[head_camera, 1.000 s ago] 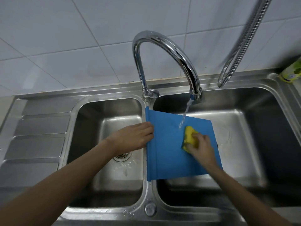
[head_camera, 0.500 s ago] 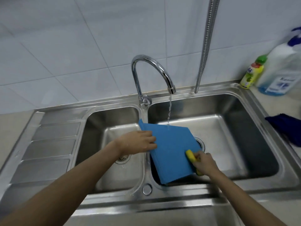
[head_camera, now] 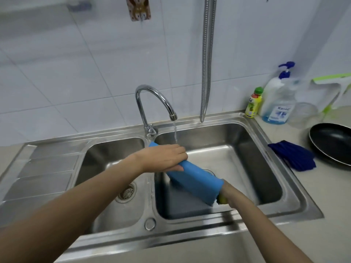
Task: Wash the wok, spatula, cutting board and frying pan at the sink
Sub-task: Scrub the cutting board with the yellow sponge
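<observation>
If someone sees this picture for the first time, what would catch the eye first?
The blue cutting board, tilted over the right basin of the sink; the left hand grips its upper end and the right hand holds a yellow sponge at its lower edge. Water runs from the faucet. A black frying pan waits on the counter, right.

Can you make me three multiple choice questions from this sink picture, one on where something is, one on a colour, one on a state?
1. Where is the frying pan?
A. in the left basin
B. on the counter right of the sink
C. under the tap

2. What colour is the cutting board?
A. blue
B. red
C. white

3. What state is the tap in?
A. off
B. running
C. removed

Answers:
1 B, the black pan lies on the counter beside the dark blue cloth.
2 A, the board gripped by the left hand over the right basin is blue.
3 B, a stream of water falls from the spout.
</observation>
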A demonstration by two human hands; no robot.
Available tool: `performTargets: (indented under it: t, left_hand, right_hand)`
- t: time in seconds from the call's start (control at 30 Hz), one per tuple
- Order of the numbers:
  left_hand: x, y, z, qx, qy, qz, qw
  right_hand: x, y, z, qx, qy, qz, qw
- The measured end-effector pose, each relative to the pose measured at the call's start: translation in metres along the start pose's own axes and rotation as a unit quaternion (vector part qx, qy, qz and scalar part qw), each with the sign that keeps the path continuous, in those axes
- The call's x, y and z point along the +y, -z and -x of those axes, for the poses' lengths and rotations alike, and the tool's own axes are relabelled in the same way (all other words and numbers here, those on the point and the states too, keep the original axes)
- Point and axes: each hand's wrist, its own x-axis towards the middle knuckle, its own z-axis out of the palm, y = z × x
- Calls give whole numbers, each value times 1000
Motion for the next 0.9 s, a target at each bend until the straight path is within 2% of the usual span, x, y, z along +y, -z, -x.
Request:
performTargets:
  t: [0.1, 0.2, 0.3, 0.4, 0.53, 0.63, 0.73, 0.9]
  left_hand:
    - [13, -1, -19, 57, 43, 75, 995]
    - [36, -6, -42, 91, 109, 97, 985]
    - [61, -6, -63, 129, 202, 114, 964]
    - [68, -10, -70, 198, 314, 189, 909]
    - [45, -28, -55, 265, 412, 284, 824]
    - [33, -42, -36, 259, 459, 303, 794]
    - [23, -58, -11, 237, 521, 270, 774]
    - [15, -91, 21, 268, 609, 286, 690]
  right_hand:
    - [12, 29, -8, 52, 4, -76, 996]
    - [16, 44, 5, 109, 13, -153, 982]
    - [28, 53, -3, 127, 7, -180, 976]
    - [34, 52, -14, 139, -1, -174, 975]
    - [29, 39, -24, 131, 15, -135, 982]
    - [18, 22, -24, 115, 32, -116, 986]
    - [5, -6, -20, 92, 58, -87, 990]
    - [-7, -64, -6, 50, 106, -90, 989]
